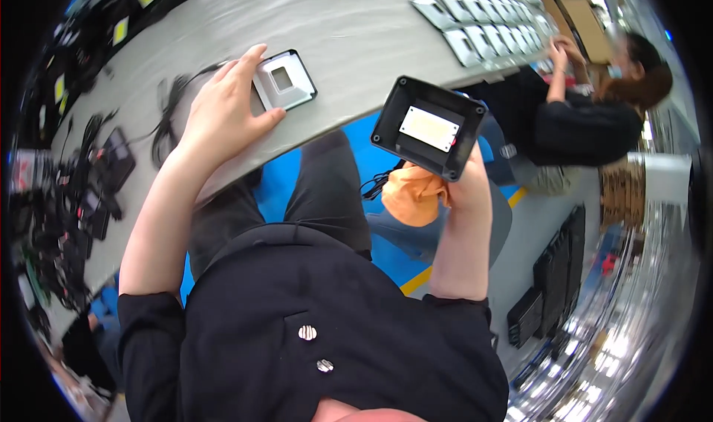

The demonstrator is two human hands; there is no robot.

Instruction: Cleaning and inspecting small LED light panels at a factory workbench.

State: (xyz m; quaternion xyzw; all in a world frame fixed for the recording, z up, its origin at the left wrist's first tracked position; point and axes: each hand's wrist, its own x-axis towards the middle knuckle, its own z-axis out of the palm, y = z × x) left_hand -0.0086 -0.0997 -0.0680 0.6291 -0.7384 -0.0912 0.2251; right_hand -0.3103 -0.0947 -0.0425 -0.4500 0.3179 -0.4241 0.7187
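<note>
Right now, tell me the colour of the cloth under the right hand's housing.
Orange cloth, clearest in the head view.

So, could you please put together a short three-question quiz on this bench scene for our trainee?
1. True or false: the right hand holds the black housing up off the grey table.
2. What does the left hand rest on?
A. a coil of cable
B. the silver square frame
C. the orange cloth
3. Fill in: the pale rectangular panel sits ____ the black housing.

Key
1. True; it is held over the lap, clear of the table.
2. B; the fingers lie on its left edge.
3. inside.
</note>
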